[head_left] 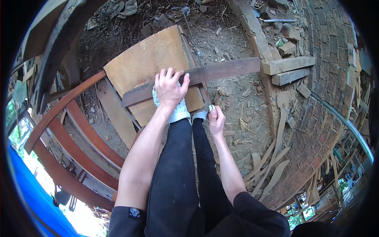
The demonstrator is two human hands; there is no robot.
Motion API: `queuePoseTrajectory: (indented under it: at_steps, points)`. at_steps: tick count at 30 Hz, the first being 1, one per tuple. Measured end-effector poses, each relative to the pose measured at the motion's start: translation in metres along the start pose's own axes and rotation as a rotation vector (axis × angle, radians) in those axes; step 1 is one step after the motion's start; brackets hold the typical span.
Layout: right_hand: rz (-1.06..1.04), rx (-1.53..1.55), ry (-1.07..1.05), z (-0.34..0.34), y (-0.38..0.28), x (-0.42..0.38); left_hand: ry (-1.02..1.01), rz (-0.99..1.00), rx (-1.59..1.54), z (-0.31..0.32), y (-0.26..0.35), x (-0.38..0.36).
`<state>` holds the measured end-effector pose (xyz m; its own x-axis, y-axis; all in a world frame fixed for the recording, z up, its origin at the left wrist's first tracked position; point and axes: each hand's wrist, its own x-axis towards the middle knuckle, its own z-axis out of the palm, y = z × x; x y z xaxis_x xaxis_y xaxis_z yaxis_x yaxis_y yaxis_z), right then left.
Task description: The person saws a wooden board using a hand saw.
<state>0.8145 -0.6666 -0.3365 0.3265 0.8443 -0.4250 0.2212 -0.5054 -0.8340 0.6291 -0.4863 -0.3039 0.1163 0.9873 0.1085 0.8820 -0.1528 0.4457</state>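
Note:
A long dark wooden plank [233, 68] lies across a pale wooden board [148, 49], with its right end reaching past the board over the ground. My left hand [170, 87] is closed over the plank near its middle, fingers bent at its far edge. Under that hand a pale shoe [179, 111] is pressed on the plank and board, partly hidden. My right hand [216, 121] is closed in a pinch just right of the board, beside my other shoe [200, 115]. From its fingertips sticks a small pale object [211, 107], too small to name.
Curved reddish-brown wooden slats [89, 148] form a frame at the left. A concrete ledge [256, 43] runs along the right, with two short timber blocks [290, 65] by it. Wood offcuts [276, 173] litter the dirt beside a brick surface [329, 43]. A blue tarp [33, 201] hangs at lower left.

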Motion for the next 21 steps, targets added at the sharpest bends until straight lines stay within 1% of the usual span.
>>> queuePoseTrajectory:
  at_steps: [3, 5, 8, 12, 15, 18, 21]
  points:
    - [0.012, 0.023, 0.009, -0.007, 0.004, -0.011, -0.004, 0.0, -0.008, 0.001, 0.001, -0.003]
    - [0.121, 0.021, -0.05, -0.015, 0.018, -0.031, 0.008, 0.01, 0.0, 0.0, 0.0, 0.001]
    - [0.101, 0.043, -0.031, -0.026, 0.033, -0.053, -0.01, -0.017, -0.02, 0.0, 0.001, -0.002]
    - [0.122, 0.0, -0.019, -0.026, 0.023, -0.05, 0.008, 0.0, -0.016, 0.001, 0.0, 0.0]
    - [0.161, -0.03, -0.031, -0.018, -0.01, -0.033, 0.003, -0.005, -0.013, 0.001, -0.001, -0.001]
    - [0.131, -0.078, -0.031, -0.012, -0.015, -0.028, 0.007, -0.002, -0.011, 0.002, -0.001, 0.0]
    - [0.15, -0.024, -0.037, -0.015, -0.016, -0.033, 0.003, -0.008, -0.017, 0.0, 0.0, -0.002]
